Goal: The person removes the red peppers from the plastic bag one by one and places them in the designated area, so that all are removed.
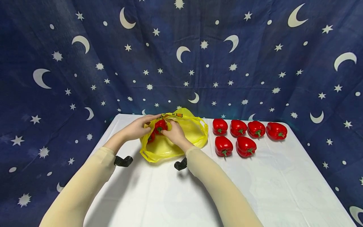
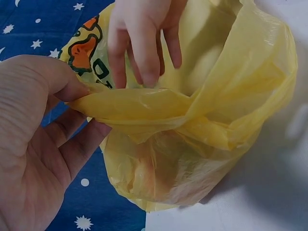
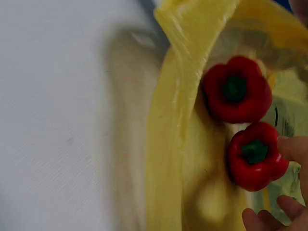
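Note:
My left hand pinches the rim of a yellow plastic bag on its left side; thumb and fingertips meet over the film in the left wrist view. The bag lies with its mouth spread toward me. Inside, at the left, sit two red bell peppers with green stems, side by side. My right hand reaches into the mouth, fingers loosely spread. One of its digits touches the nearer bell pepper, while the other fingertips stay apart from it.
Right of the bag, several red bell peppers stand in two rows on the white-covered table. A dark blue curtain with moons and stars hangs behind the table's back edge. Black wrist-camera mounts stick out at both wrists.

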Tool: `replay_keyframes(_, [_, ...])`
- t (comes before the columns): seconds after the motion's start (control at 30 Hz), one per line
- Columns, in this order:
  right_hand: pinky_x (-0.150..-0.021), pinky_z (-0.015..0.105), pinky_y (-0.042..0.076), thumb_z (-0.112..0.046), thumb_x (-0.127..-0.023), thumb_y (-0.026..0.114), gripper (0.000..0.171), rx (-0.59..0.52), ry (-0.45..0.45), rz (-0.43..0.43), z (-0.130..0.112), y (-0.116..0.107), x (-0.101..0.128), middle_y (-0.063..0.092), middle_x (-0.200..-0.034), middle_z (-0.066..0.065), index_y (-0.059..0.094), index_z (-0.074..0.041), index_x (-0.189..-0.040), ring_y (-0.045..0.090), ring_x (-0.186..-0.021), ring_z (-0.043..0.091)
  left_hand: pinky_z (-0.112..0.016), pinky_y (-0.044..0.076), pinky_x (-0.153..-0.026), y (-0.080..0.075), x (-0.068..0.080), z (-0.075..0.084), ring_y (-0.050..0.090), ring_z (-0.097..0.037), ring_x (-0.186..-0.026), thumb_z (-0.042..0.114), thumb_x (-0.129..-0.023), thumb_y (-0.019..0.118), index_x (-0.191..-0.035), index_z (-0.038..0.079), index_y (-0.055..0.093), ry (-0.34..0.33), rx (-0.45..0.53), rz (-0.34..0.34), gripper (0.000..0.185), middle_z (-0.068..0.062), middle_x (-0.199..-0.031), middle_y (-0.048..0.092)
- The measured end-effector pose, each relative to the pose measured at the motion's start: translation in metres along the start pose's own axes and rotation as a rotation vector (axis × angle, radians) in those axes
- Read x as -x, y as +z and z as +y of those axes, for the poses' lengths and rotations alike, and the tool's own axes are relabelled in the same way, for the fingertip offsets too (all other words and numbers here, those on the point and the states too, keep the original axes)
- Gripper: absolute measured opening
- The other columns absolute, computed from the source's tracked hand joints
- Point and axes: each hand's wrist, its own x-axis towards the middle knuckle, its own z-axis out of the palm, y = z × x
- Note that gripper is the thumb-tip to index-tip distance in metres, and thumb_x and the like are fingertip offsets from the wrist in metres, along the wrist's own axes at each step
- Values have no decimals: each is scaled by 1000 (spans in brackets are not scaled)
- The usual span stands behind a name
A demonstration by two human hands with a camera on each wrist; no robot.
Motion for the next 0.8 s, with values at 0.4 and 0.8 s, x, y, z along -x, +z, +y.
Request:
replay_keyframes(0.4, [-111,37,41,-22,-89,80,70,63,32,16,0,27,-21,54,-144,11,49,-13,-151,54,-131,28,-56,38,-111,-1,1,-6,45,-36,-137,-3,-95,52,-158,22,43,32,8,17,69,-12,-158,41])
replay_keyframes(0.8, [-111,37,42,-11,-87,78,72,51,52,64,0,37,-24,56,-144,11,44,-10,-151,56,-130,26,-54,37,-112,-2,4,-4,44,-34,-139,-2,-95,53,-158,24,42,6,7,12,69,-9,-159,40])
